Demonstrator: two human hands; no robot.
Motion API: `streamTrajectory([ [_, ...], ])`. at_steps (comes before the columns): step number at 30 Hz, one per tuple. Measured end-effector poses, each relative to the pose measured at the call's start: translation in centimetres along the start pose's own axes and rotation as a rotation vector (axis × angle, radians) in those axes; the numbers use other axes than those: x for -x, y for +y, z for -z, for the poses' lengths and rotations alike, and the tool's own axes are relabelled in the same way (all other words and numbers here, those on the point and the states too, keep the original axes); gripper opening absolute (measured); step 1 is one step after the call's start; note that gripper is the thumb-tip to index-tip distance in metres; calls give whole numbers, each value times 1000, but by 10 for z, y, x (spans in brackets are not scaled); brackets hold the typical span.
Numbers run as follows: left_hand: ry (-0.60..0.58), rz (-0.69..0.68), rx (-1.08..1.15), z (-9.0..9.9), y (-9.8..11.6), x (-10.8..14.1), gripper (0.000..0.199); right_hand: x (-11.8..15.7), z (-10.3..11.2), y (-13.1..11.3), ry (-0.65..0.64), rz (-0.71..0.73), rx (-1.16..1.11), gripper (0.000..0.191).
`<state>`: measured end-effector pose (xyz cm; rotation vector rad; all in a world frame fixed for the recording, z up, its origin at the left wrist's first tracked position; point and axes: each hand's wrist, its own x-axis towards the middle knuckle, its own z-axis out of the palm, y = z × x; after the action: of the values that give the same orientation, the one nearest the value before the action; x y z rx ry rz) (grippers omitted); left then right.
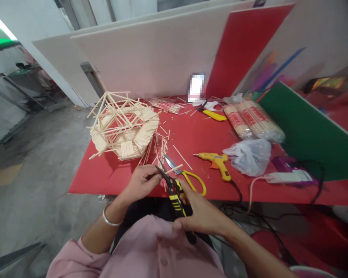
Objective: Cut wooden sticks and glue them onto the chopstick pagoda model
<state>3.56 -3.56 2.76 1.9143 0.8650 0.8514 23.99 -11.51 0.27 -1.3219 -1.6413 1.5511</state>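
Note:
My right hand (195,208) is wrapped round the black and yellow handles of a pair of pliers (175,200), whose dark jaws point up and left. My left hand (145,180) is closed in a pinch beside the jaw tips. A thin wooden stick (174,168) crosses behind the jaws, its left end running toward those pinched fingers; the contact itself is partly hidden. Scissors with yellow handles (198,181) lie just beyond the pliers. Ahead of my left hand stands a model built of wooden sticks (124,129), with open framework on top and fanned panels around its sides.
Cut sticks (162,146) are scattered by the model. A yellow glue gun (217,160), a plastic bag (249,156) and bundled sticks (256,121) occupy the right side of the red table (89,181). Yellow-handled cutters (214,115) and a lit phone (196,88) are at the back.

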Motion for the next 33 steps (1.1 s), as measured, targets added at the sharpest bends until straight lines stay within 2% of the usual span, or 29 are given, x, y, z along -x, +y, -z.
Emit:
streamTrajectory([
  [3,-19,-10,-1,2,-1,0,25,0,-3,0,-47,-5,-105,100],
  [6,-30,-21,14,3,-1,0,27,0,-8,-2,-66,22,-173,83],
  [8,-32,-33,5,3,-2,0,27,0,-11,-3,-37,5,-157,73],
  [10,-24,-39,-26,2,-3,0,28,0,-14,-3,12,-37,-112,71],
  [13,-17,-42,-84,-1,-3,1,28,0,-19,2,33,-56,-136,81],
  [17,-28,-51,-140,-4,1,4,26,5,-27,8,15,-80,-222,109],
  [19,-26,-56,-147,-5,4,6,26,7,-31,9,1,-78,-245,104],
  [23,-29,-62,-97,-5,6,10,28,10,-38,8,-5,14,-324,86],
  [29,-51,-29,-114,-2,9,17,27,11,-39,2,-11,-16,-223,99],
  [33,-89,10,-124,1,11,25,25,14,-47,0,-3,21,-207,105],
])
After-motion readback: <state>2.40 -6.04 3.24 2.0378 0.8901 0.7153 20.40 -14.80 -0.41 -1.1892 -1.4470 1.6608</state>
